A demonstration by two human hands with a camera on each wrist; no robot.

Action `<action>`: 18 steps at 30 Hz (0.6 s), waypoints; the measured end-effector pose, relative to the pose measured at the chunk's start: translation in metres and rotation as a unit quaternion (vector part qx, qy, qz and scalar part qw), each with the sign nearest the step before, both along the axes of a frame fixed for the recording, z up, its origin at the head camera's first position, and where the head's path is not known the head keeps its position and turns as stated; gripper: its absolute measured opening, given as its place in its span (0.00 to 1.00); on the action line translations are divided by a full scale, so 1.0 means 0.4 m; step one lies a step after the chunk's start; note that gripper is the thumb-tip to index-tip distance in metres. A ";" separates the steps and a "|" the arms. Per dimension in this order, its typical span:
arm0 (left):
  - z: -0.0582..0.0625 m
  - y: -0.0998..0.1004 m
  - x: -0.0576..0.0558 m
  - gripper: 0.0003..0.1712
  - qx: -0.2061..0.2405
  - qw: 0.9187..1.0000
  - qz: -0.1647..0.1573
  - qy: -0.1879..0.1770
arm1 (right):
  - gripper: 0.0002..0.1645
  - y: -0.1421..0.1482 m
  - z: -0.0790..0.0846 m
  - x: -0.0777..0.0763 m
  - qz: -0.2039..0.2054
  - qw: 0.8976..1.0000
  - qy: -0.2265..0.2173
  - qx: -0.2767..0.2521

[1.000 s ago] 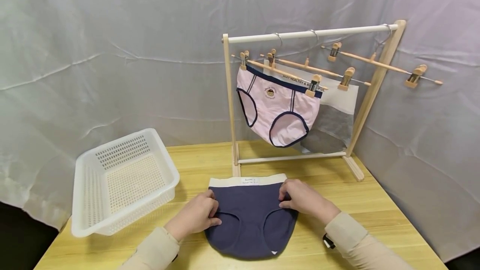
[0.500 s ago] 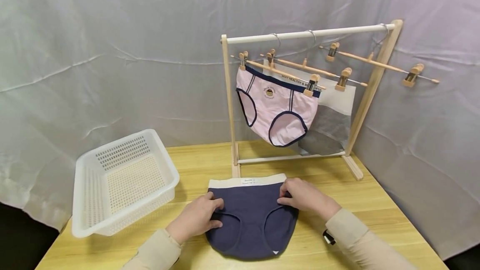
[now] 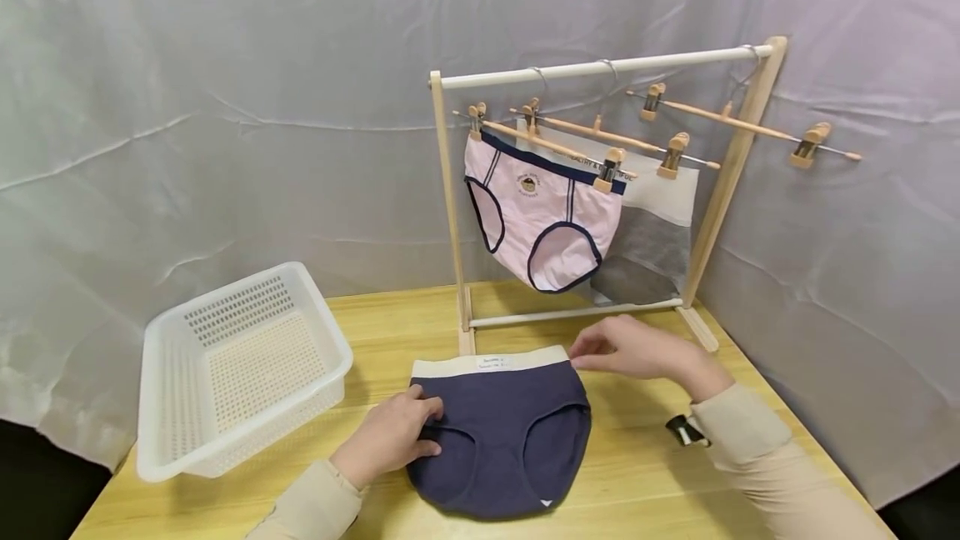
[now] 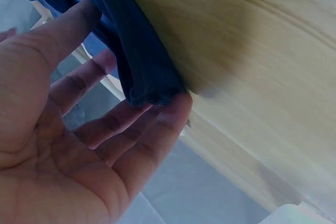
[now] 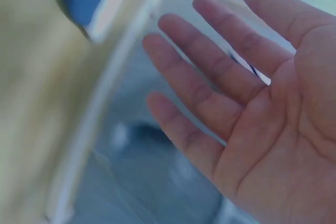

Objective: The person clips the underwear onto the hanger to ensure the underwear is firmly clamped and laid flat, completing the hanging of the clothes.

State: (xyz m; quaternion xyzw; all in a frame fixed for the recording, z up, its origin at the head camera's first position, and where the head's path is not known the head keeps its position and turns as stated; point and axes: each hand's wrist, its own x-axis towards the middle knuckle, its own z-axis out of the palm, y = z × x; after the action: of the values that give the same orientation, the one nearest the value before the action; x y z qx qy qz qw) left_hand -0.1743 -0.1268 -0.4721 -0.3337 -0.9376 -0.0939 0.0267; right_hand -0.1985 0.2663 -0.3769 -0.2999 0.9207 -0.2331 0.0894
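Note:
Navy underpants (image 3: 498, 415) with a cream waistband (image 3: 487, 363) lie flat on the wooden table, waistband away from me. My left hand (image 3: 390, 436) rests at their left side, thumb and index finger apart on the cloth. In the left wrist view, relaxed fingers (image 4: 152, 140) touch the dark blue cloth (image 4: 139, 51) along its edge. My right hand (image 3: 637, 348) is by the right end of the waistband. The right wrist view shows its fingers (image 5: 197, 85) loosely extended and nothing in the palm; the blue cloth is blurred beyond them.
Behind stands a wooden rack (image 3: 450, 190) with several clip hangers. Pink underpants (image 3: 540, 215) hang in front of a grey and white pair (image 3: 652, 248); the rightmost hanger (image 3: 742, 123) bears no garment. A white plastic basket (image 3: 337, 357) sits at left on the table (image 3: 645, 448).
My right hand has let go of the underpants' right side and moved up and right to the waistband's end. The left hand stays at the left side. The head view has shifted slightly.

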 end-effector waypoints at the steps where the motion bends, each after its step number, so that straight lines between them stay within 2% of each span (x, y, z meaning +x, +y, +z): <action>1: 0.001 0.000 0.000 0.23 0.000 1.000 -0.001 0.001 | 0.12 0.014 0.023 0.002 -0.006 1.000 0.008 0.002; 7: 0.003 0.000 0.001 0.23 0.001 1.000 -0.010 0.001 | 0.14 0.089 0.164 0.024 -0.058 0.998 0.036 0.003; 11: 0.005 -0.001 0.003 0.22 0.002 1.000 -0.008 -0.006 | 0.13 0.128 0.250 0.040 -0.095 0.993 0.069 0.015; 15: 0.006 -0.001 0.004 0.23 0.000 1.000 -0.008 -0.002 | 0.15 0.169 0.324 0.051 -0.144 0.982 0.117 0.033; 18: 0.005 0.000 0.003 0.23 0.000 1.000 -0.008 0.006 | 0.15 0.204 0.375 0.052 -0.182 0.969 0.162 0.035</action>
State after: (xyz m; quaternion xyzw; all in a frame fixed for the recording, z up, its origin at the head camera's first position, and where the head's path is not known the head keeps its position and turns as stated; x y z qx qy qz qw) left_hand -0.1729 -0.1269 -0.4700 -0.3419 -0.9347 -0.0917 0.0316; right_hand -0.1776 0.3478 -0.2269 -0.1577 0.9696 -0.1611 -0.0949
